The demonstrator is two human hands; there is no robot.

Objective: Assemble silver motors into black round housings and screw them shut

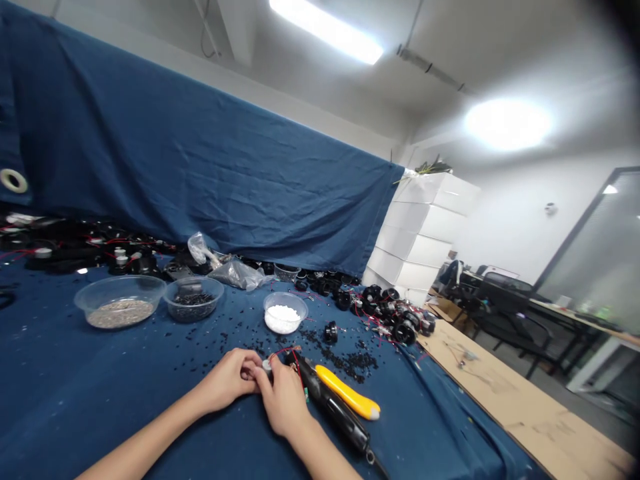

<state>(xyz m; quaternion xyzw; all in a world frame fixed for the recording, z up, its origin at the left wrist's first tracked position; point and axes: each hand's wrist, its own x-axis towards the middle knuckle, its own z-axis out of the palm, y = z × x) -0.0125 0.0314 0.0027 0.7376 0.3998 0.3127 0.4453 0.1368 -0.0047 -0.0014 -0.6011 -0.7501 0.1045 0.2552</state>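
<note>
My left hand [231, 381] is closed, fingers curled and thumb tucked in; whatever they pinch is hidden. Against it, my right hand [286, 401] grips a small part with a round whitish end [267, 366]; its lower portion is covered by my fingers. Thin red wires [299, 367] run beside the right hand, with a bit of green board by its edge. Just right of that hand lies a black electric screwdriver [337, 410] with a cord at its lower end. A yellow-handled tool [347, 392] rests alongside the screwdriver.
Ahead stand a tub of white pieces [283, 319], a tub of black screws [193, 303] and a wider tub of small metal pieces [121, 313]. Loose black bits [355, 362] and a black round part [331, 332] lie rightward. Black wired assemblies [385, 310] are heaped behind.
</note>
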